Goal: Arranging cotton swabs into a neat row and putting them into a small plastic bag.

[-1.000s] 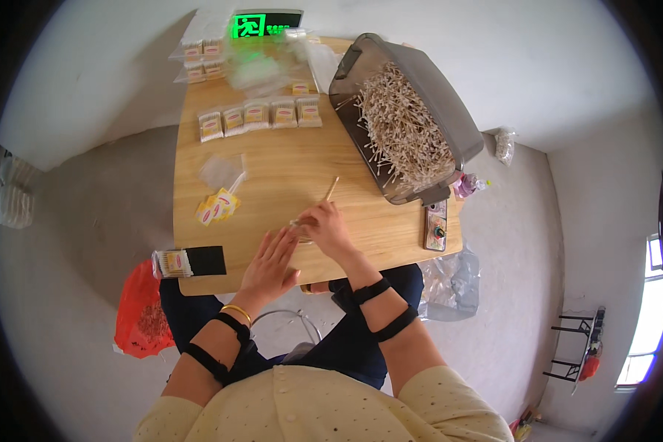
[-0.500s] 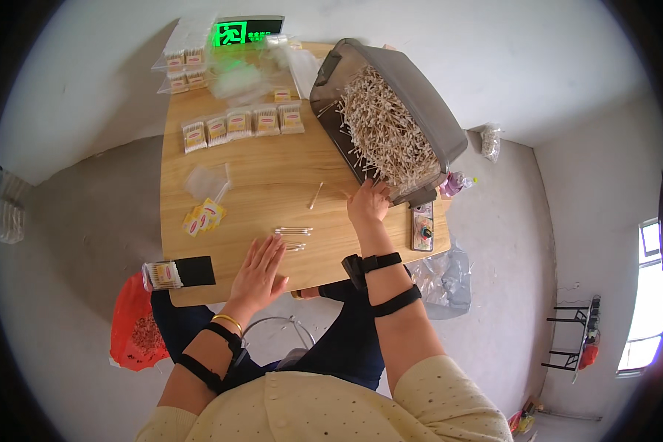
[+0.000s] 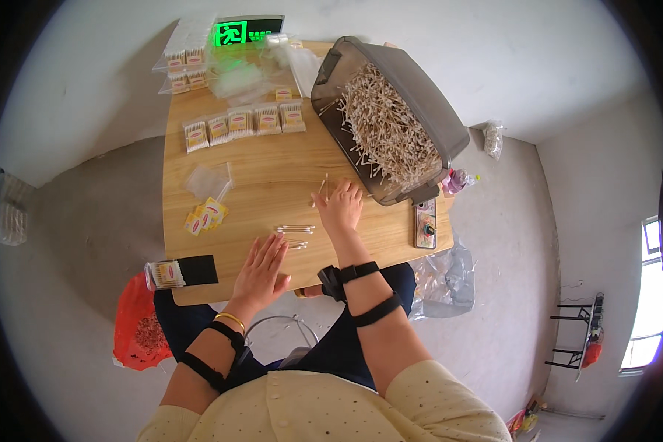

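Observation:
My left hand (image 3: 259, 274) lies flat near the front edge of the table, its fingers stretched out. At its fingertips rest several cotton swabs (image 3: 296, 229), side by side on the wood. My right hand (image 3: 340, 208) reaches over the tabletop with its fingers spread, below the tilted grey bin. By its thumb lies a single cotton swab (image 3: 325, 180), partly covered by the hand; whether they touch I cannot tell. Loose cotton swabs (image 3: 394, 129) heap up inside the grey plastic bin (image 3: 449, 121), which leans at the back right.
Filled swab packs (image 3: 241, 122) form a row at the back left. Yellow cards (image 3: 208, 215) lie below clear bags (image 3: 208, 181). A swab pack (image 3: 168, 275) sits at the left corner beside a black block (image 3: 199, 270). A phone (image 3: 425, 225) is at the right edge.
My right hand has moved left, away from the bin's lower rim, to the single swab on the table. The left hand has stayed in place.

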Demonstrator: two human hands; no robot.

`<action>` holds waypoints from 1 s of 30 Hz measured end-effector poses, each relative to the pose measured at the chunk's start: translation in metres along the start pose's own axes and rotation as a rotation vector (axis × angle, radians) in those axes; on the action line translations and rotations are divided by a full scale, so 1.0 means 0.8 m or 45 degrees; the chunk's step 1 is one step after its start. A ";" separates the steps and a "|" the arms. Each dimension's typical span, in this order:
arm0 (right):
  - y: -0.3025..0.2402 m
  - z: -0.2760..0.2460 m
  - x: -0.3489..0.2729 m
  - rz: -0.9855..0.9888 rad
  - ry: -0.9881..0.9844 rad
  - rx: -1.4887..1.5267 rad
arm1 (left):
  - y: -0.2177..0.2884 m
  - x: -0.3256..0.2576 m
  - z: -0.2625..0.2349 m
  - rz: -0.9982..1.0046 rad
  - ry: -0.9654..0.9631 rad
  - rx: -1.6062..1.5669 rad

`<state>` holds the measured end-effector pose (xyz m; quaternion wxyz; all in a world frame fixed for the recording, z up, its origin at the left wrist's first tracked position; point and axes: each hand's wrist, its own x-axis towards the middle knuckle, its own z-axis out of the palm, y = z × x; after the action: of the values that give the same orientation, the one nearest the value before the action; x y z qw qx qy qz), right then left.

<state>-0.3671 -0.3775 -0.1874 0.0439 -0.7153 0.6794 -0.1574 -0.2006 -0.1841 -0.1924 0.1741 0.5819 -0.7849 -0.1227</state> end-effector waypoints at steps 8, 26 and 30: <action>-0.011 0.024 -0.036 -0.482 -0.118 0.491 | 0.001 0.001 0.003 0.000 0.004 -0.019; 0.037 -0.052 0.083 -0.324 -0.056 0.021 | -0.003 -0.003 -0.001 -0.019 -0.009 0.028; 0.021 -0.047 0.114 -0.257 -0.011 -0.036 | -0.003 -0.003 0.000 -0.012 -0.009 0.029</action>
<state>-0.3912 -0.4629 -0.1417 0.0207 -0.7814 0.6058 -0.1483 -0.1980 -0.1822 -0.1937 0.1639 0.5870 -0.7842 -0.1167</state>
